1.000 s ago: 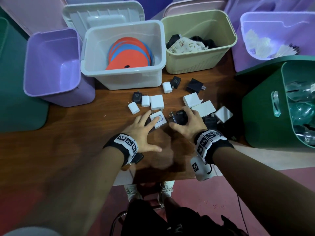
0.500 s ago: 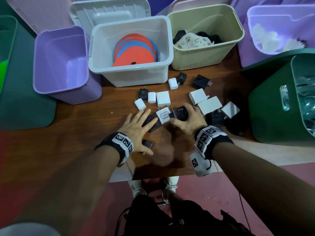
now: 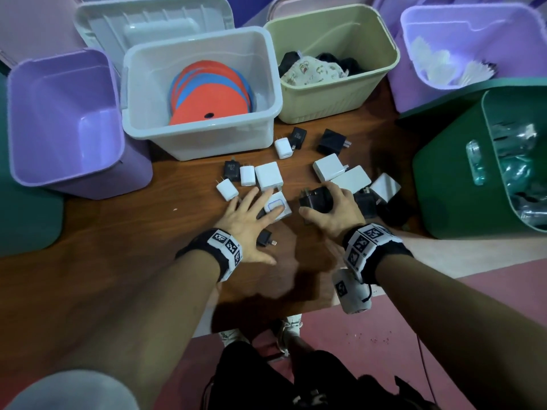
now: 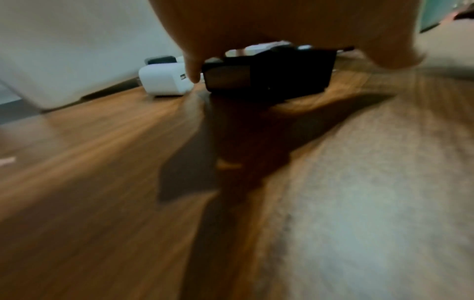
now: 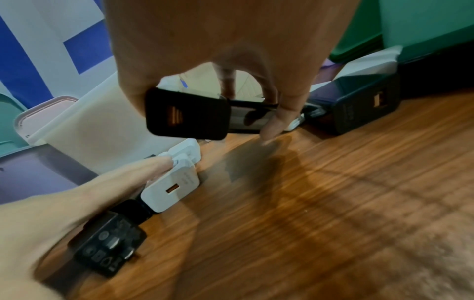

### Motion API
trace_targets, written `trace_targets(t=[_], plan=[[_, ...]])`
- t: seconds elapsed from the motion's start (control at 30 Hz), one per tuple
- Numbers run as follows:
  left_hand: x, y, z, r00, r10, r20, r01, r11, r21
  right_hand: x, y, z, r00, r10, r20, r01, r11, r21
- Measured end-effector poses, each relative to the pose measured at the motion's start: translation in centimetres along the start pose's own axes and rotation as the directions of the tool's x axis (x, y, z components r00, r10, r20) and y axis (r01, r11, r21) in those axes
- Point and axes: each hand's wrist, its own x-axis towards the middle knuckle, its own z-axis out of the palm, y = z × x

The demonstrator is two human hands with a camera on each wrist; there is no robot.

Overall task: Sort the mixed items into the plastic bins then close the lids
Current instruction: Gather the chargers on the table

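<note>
Several white and black plug chargers lie scattered on the wooden table (image 3: 133,232). My left hand (image 3: 251,223) lies flat with spread, straight fingers on a white charger (image 3: 278,207) (image 5: 172,188). A small black charger (image 3: 266,239) (image 5: 107,247) sits under its palm by the thumb. In the left wrist view a black charger (image 4: 266,73) and a white one (image 4: 164,81) lie ahead of the fingers. My right hand (image 3: 328,211) curls around a black charger (image 3: 315,199) (image 5: 187,115), held just above the wood. More chargers (image 3: 349,179) lie just beyond its knuckles.
Open bins ring the pile: an empty purple bin (image 3: 59,119) at left, a clear bin (image 3: 148,69) with orange and blue discs, an olive bin (image 3: 381,42) with cloth, a purple bin (image 3: 414,31) of white pieces, and a green bin (image 3: 450,187) at right. A grey lid (image 3: 148,22) stands behind.
My left hand has slid a little over the white charger, and the small black charger now shows by its thumb. The right hand keeps its grip on the black charger.
</note>
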Motion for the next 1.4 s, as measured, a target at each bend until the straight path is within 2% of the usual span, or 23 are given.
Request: trace_targets(t=[0.2,0.4,0.57,0.77,0.93,1.23,1.4], plan=[[2.1,1.3,-0.9,0.995,-0.047,-0.088,0.055,0.994,0.091,0.3,-0.2,-0.2,1.0,0.006,0.002,-0.006,1.0,0.012],[2.7,2.3,-1.2,0.984,-0.133,-0.121,0.141,0.988,0.062,0.8,-0.4,-0.2,1.0,-0.005,0.01,0.005,1.0,0.022],[2.8,1.8,-2.0,0.992,-0.1,-0.081,0.108,0.989,0.098,1.2,-0.4,-0.1,1.0,-0.017,0.024,0.016,0.999,0.029],[2.6,0.6,-2.6,0.999,0.026,0.03,-0.032,0.975,0.221,1.7,-0.6,-0.4,0.999,-0.036,0.03,0.035,0.999,0.024],[3.0,1.0,-3.0,0.999,0.014,0.038,-0.02,0.987,0.162,1.9,-0.6,-0.4,0.998,-0.05,0.049,0.049,0.998,0.031],[3.1,1.4,-2.6,0.99,-0.139,-0.026,0.139,0.99,-0.007,1.6,-0.5,-1.0,0.997,-0.059,0.047,0.057,0.998,0.032],[2.4,1.4,-2.8,0.975,-0.221,-0.032,0.213,0.961,-0.175,1.3,-0.4,-1.4,0.997,-0.057,0.045,0.055,0.997,0.056]])
